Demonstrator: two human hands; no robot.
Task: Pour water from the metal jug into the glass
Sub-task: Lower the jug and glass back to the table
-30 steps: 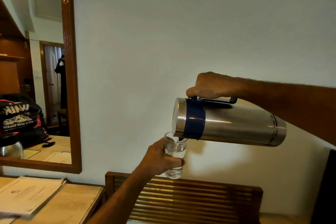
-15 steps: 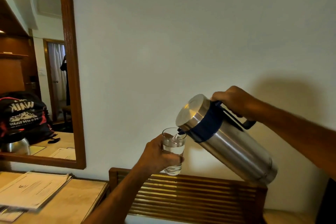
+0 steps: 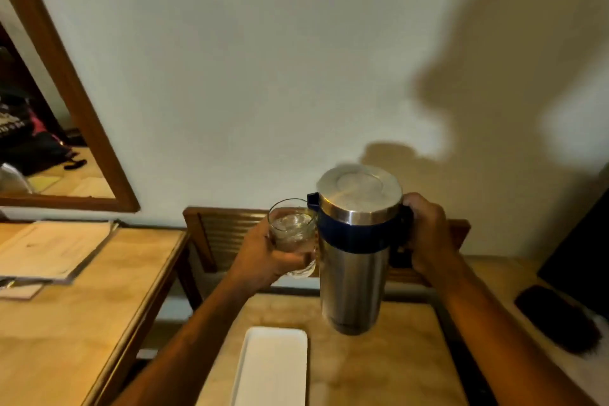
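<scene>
The metal jug point(image 3: 354, 273) with its blue band and steel lid hangs upright above the small wooden table point(image 3: 379, 366). My right hand point(image 3: 428, 234) grips its dark handle on the right side. The clear glass point(image 3: 291, 236), holding water, sits just left of the jug's blue spout and touches the jug's side. My left hand point(image 3: 260, 257) wraps around the glass from the left and below. No water is flowing.
A white rectangular tray point(image 3: 272, 369) lies on the small table below the hands. A wooden desk point(image 3: 82, 316) with papers point(image 3: 49, 250) stands at left under a framed mirror point(image 3: 82, 109). A slatted chair back point(image 3: 224, 234) is behind; a dark object point(image 3: 557, 320) lies at right.
The jug has swung from tilted over the glass back to upright, and both hands have come lower. The view has tipped downward, bringing the table and tray into sight.
</scene>
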